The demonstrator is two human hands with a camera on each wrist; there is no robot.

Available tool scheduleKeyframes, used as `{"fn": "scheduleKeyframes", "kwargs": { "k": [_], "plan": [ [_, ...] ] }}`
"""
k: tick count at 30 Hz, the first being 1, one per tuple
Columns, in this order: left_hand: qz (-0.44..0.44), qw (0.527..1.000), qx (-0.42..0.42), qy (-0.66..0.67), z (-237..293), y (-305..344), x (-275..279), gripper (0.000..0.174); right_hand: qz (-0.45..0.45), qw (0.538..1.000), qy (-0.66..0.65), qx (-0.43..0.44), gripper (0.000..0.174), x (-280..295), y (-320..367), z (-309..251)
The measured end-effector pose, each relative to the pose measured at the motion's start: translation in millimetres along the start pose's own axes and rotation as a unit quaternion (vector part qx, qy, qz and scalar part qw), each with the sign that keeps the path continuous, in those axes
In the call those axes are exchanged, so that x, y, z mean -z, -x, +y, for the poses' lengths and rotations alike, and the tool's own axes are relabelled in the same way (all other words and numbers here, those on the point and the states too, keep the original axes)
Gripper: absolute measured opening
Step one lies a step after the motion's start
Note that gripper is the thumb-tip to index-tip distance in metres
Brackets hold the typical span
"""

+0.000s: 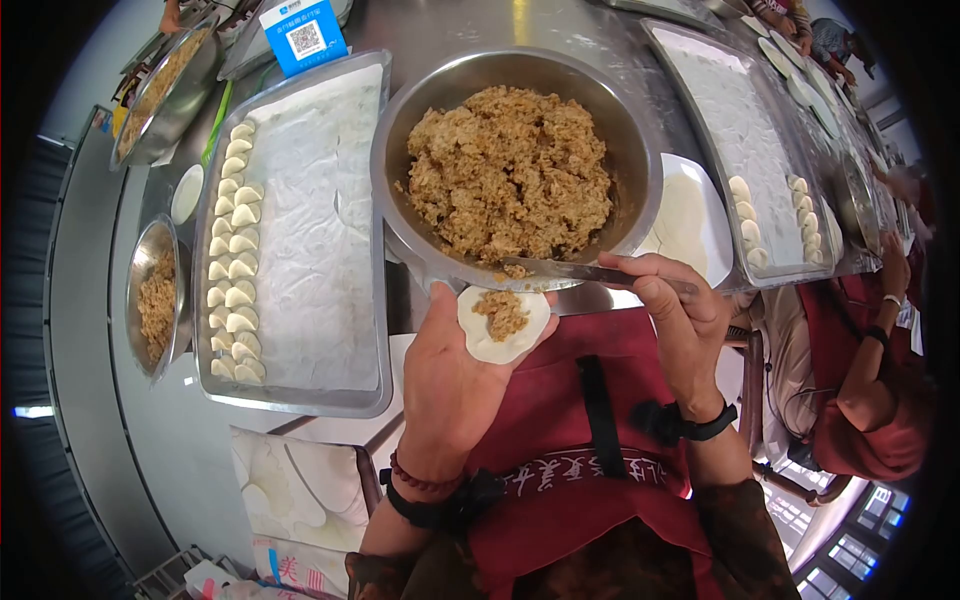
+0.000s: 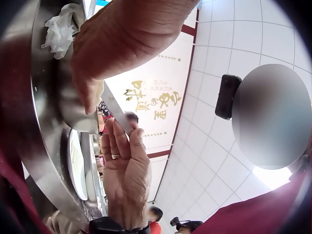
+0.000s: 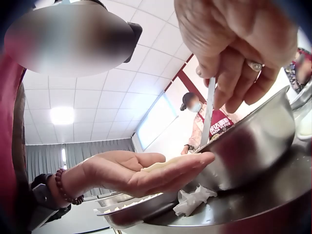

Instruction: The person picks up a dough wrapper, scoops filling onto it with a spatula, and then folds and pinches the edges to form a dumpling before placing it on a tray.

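Apron point(image 1: 640, 375): dark red, white characters point(image 1: 585, 466) across the front, black strip point(image 1: 600, 415) over the cloth. Sleeves point(image 1: 745, 525): dark, mottled brown. Behind the left hand point(image 1: 455, 385): dark red beaded bracelet point(image 1: 425, 480), black band point(image 1: 412, 508) bearing a black unit point(image 1: 486, 490). Right hand point(image 1: 690, 320): finger ring point(image 3: 255, 65), metallic, pale centre; behind it, black wristband point(image 1: 712, 426) with similar black device point(image 1: 655, 421).
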State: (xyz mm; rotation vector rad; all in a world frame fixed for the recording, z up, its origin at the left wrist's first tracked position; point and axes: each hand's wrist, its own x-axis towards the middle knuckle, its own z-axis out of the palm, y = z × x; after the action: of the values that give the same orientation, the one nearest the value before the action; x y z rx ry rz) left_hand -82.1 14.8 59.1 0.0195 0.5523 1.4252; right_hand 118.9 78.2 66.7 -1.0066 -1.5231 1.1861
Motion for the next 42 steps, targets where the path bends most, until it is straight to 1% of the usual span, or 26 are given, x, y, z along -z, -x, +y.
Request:
{"fn": "scheduleKeyframes", "kwargs": {
  "k": [2, 4, 8, 10, 13, 14, 17, 18, 21, 24, 27, 30, 33, 35, 37, 38, 41, 42],
  "plan": [
    [0.004, 1.0, -0.001, -0.009, 1, 0, -2, 0.062, 0.001, 0.999, -0.032, 0.004, 0.02, -4, 4, 2],
    [0.001, 1.0, 0.002, -0.012, 2, 0, -2, 0.057, 0.003, 0.998, -0.069, 0.002, 0.02, -7, 7, 2],
    [0.024, 1.0, 0.002, -0.011, 2, -2, -5, 0.055, -0.019, 0.998, -0.058, 0.023, 0.018, -5, 13, 5],
    [0.019, 1.0, -0.002, -0.002, 3, -2, -5, 0.054, -0.039, 0.998, -0.038, 0.043, 0.017, -3, 13, 6],
    [-0.002, 1.0, 0.008, -0.006, 3, -3, -1, 0.054, -0.106, 0.98, 0.084, 0.144, 0.017, 4, 15, 5],
    [-0.011, 1.0, 0.015, -0.011, 4, -3, 0, 0.054, -0.114, 0.974, 0.107, 0.163, 0.02, 3, 16, 2],
    [-0.024, 1.0, 0.015, -0.003, 4, -3, -2, 0.054, -0.172, 0.923, 0.211, 0.27, 0.023, 5, 16, -4],
    [-0.022, 1.0, 0.014, -0.009, 5, -2, -3, 0.054, -0.172, 0.908, 0.245, 0.295, 0.025, 4, 19, -4],
    [-0.014, 1.0, 0.017, -0.016, 5, 0, -5, 0.054, -0.188, 0.893, 0.269, 0.309, 0.026, 2, 25, -6],
    [-0.001, 1.0, 0.022, -0.005, 4, 0, -2, 0.054, -0.207, 0.889, 0.274, 0.303, 0.026, 7, 29, -9],
    [0.011, 1.0, 0.012, 0.014, 4, 2, 0, 0.053, -0.218, 0.904, 0.233, 0.286, 0.026, 16, 29, -15],
    [0.007, 1.0, 0.008, 0.022, 6, 4, 3, 0.052, -0.211, 0.936, 0.158, 0.233, 0.025, 29, 28, -16],
    [0.015, 1.0, 0.001, 0.005, 3, 6, 2, 0.055, -0.141, 0.964, 0.116, 0.194, 0.027, 30, 29, -15],
    [0.035, 0.999, 0.004, 0.001, 1, 6, 0, 0.059, -0.083, 0.976, 0.115, 0.168, 0.025, 27, 26, -12],
    [0.033, 0.999, 0.017, 0.003, 0, 8, 1, 0.06, -0.021, 0.983, 0.117, 0.137, 0.024, 23, 20, -8],
    [0.033, 0.999, 0.024, 0.003, -1, 9, 2, 0.06, 0.011, 0.983, 0.137, 0.122, 0.023, 19, 16, -7],
    [0.048, 0.998, 0.032, -0.013, -4, 10, 0, 0.061, 0.023, 0.959, 0.233, 0.16, 0.021, 11, -2, -5],
    [0.039, 0.998, 0.032, -0.023, -5, 11, 0, 0.06, 0.029, 0.946, 0.271, 0.174, 0.018, 6, -8, -6]
  ]
}}
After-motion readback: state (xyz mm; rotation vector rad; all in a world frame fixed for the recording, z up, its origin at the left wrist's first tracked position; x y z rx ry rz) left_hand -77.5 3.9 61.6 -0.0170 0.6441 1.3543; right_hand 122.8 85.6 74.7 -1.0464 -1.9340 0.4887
